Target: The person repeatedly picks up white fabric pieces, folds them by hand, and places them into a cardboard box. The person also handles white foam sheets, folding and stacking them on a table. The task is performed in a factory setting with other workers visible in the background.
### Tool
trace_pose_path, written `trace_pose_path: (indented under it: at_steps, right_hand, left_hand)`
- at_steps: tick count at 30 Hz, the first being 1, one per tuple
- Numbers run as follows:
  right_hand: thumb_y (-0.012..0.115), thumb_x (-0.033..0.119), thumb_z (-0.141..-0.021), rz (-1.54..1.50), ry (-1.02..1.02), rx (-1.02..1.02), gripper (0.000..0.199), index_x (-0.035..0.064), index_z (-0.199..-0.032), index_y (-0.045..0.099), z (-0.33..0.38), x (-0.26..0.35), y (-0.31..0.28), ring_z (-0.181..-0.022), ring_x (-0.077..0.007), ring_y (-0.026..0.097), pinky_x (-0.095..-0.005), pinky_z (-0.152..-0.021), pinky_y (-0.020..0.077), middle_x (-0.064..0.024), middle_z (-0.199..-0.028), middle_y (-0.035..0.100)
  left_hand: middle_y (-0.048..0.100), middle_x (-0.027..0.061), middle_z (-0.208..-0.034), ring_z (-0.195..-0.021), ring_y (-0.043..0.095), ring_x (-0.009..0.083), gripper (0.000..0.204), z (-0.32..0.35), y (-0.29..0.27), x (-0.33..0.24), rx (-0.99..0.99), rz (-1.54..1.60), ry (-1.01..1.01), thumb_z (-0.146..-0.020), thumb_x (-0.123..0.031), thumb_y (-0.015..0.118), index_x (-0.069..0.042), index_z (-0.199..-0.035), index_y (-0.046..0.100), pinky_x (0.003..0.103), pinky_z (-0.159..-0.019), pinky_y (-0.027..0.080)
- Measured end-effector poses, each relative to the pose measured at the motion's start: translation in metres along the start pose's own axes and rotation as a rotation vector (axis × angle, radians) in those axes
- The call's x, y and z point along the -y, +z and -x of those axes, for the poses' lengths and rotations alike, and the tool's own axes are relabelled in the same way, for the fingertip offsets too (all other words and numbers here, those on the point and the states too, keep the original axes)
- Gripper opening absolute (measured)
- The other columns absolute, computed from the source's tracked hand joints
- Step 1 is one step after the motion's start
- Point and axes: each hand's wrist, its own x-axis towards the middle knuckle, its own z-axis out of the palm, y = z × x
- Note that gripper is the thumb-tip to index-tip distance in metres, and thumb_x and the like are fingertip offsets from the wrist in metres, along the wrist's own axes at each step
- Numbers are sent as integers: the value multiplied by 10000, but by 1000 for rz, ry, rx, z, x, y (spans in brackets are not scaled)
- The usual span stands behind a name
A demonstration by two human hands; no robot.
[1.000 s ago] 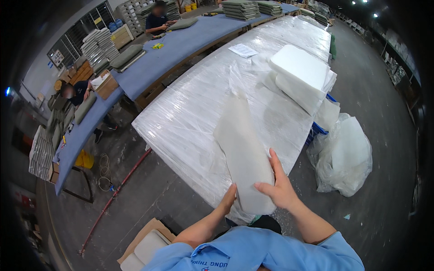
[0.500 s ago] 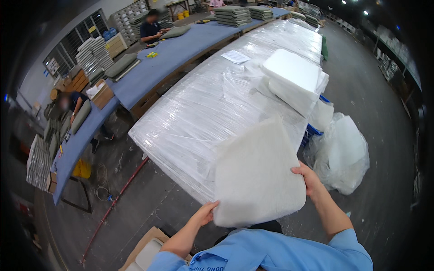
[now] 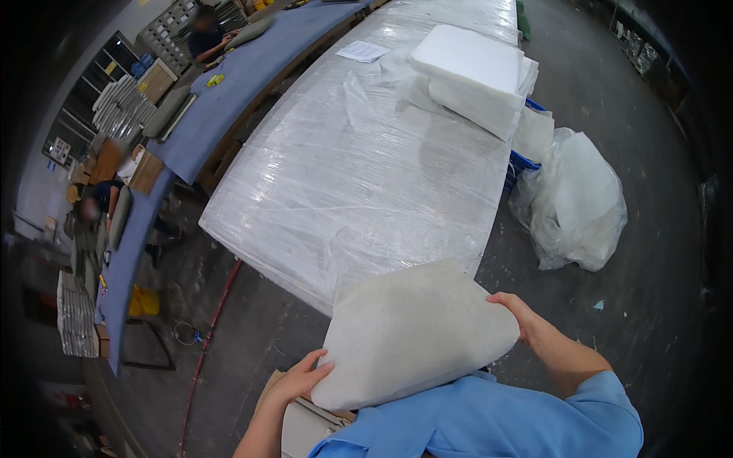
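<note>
A white fibre padding sheet (image 3: 416,336) with rounded corners is stretched between my hands, close to my body and tilted. Its far edge lies at the near end of the plastic-wrapped table (image 3: 305,191). My left hand (image 3: 301,375) is closed on its left edge, thumb on top. On the opposite side, my right hand (image 3: 518,314) pinches the right edge; the fingers underneath are hidden. Farther up the wrapped surface, a stack of similar white sheets (image 3: 473,65) sits at the right edge.
A clear plastic bag of white padding (image 3: 573,198) stands on the floor at right, near a blue crate (image 3: 523,162). At left runs a blue-covered workbench (image 3: 229,84), where two people handle grey-green cushions. A red pipe (image 3: 210,336) crosses the floor. Pale stacked pieces (image 3: 305,431) lie below my left forearm.
Both hands have drawn the padding sheet nearer to my body and lowered its far edge. My left hand has moved left along with it. The whole view has shifted downward.
</note>
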Motion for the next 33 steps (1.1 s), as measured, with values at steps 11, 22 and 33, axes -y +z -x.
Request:
trace_pose_path:
  at_steps: [11,22,33]
  right_hand:
    - [698,301,-945,663,-299,-197,603,40,-1466,543,-41,17,-11,-1190,-232,620,-373,-986,513,-153,-1338,628]
    - [702,209,-909,1310,-911,-241,414,55,-1292,672,-66,70,44,-957,-327,671,-424,-880,529,-191,-1184,637]
    - [699,217,-902,1991,-360,-144,409,90,-1291,688,-237,51,114,-1157,-356,671,-438,-967,549,-193,-1229,707]
  left_hand:
    - [599,191,-1287,-1209,581,380,474,-245,41,-93,-392,-869,294,-886,-346,737,-109,-1286,645,492,-1013,485]
    - [671,124,-967,-953,637,315,147,-258,26,-90,-393,-340,479,-911,-156,697,-77,-1020,639,455,-842,503]
    - [690,174,-961,-968,674,373,361,-263,50,-101,-222,-661,601,-892,-257,727,-65,-1193,673,477,-851,526]
